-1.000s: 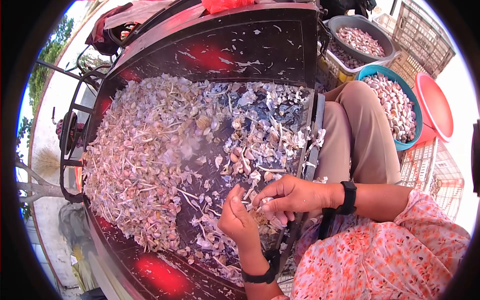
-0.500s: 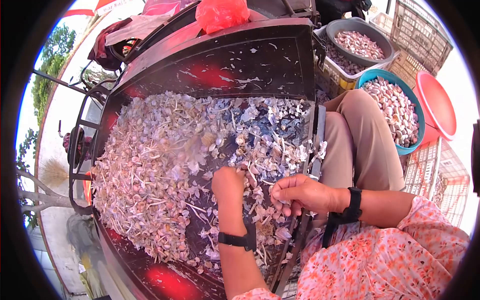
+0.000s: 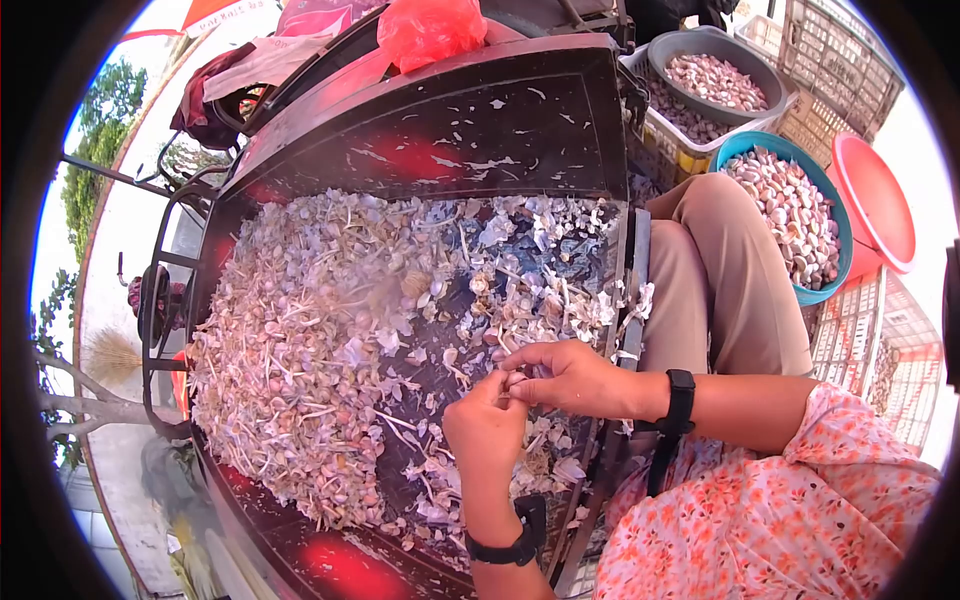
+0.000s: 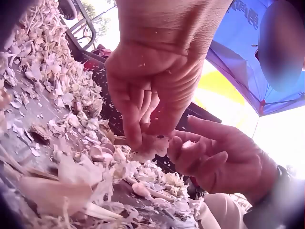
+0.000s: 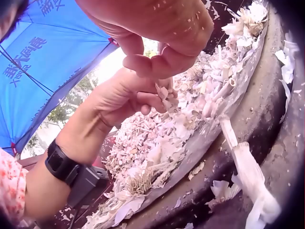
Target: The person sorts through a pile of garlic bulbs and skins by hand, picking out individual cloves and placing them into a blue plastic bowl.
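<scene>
Over the near edge of the garlic heap, my left hand point(image 3: 487, 428) and right hand point(image 3: 578, 380) meet at a small garlic piece point(image 3: 515, 381). In the left wrist view my left hand point(image 4: 155, 81) pinches a pale, papery garlic piece point(image 4: 151, 147) between thumb and fingers. The right hand's point(image 4: 224, 155) curled fingers meet its other side. The right wrist view has the right hand point(image 5: 159, 36) above the left hand point(image 5: 119, 98), with flaky skin point(image 5: 165, 97) at the fingertips. Fingers partly hide the piece.
Loose cloves, stalks and skins point(image 3: 290, 350) cover much of the dark, raised-sided bed point(image 3: 500, 120). A teal basin of cloves point(image 3: 843, 225), a grey basin point(image 3: 660, 50), a red basin point(image 3: 880, 205) and crates point(image 3: 840, 60) stand beyond the knees.
From a reach into the heap, my left hand has drawn back toward the body. My right hand has shifted left, and the two now meet at the garlic piece.
</scene>
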`<action>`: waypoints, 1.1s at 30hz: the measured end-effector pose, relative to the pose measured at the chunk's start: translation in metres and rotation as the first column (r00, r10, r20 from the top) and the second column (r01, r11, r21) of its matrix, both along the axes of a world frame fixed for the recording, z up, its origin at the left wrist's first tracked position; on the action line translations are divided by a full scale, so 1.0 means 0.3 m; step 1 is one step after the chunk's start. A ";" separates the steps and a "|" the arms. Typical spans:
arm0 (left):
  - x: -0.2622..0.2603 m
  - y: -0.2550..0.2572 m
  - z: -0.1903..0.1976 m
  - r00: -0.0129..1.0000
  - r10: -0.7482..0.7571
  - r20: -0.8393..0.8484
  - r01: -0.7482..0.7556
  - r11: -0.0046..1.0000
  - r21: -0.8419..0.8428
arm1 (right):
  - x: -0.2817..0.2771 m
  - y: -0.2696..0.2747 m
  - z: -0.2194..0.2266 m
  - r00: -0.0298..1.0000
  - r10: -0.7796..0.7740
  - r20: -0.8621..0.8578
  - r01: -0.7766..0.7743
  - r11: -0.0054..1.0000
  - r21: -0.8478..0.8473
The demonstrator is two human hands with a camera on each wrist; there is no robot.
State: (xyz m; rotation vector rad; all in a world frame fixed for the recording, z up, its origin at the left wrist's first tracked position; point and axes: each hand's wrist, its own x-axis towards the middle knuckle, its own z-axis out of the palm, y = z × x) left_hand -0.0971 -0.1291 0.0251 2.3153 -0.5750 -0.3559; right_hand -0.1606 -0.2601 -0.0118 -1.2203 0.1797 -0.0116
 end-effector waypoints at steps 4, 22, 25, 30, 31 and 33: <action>-0.036 -0.001 -0.005 0.995 0.006 0.100 -0.007 1.000 0.017 | 0.006 -0.004 -0.009 0.999 0.012 -0.038 -0.014 0.999 -0.051; 0.215 -0.090 -0.110 0.808 -0.398 0.434 0.210 0.883 0.419 | -0.288 -0.073 0.413 0.788 0.548 0.282 -0.553 0.426 0.716; 0.225 -0.128 -0.097 0.766 -0.516 0.384 0.213 0.768 0.604 | -0.351 -0.056 0.481 0.778 0.446 0.443 -0.628 0.514 0.585; 0.242 -0.102 -0.049 0.849 -0.461 0.258 0.252 0.783 0.569 | -0.389 -0.086 0.497 0.761 0.352 0.545 -0.613 0.667 0.425; 0.236 -0.093 -0.032 0.910 -0.372 0.182 0.252 0.846 0.470 | -0.388 -0.092 0.496 0.758 0.349 0.551 -0.615 0.663 0.426; 0.231 -0.042 -0.053 0.974 -0.227 0.015 0.219 0.954 0.205 | -0.381 -0.103 0.498 0.718 0.213 0.663 -0.487 0.834 0.259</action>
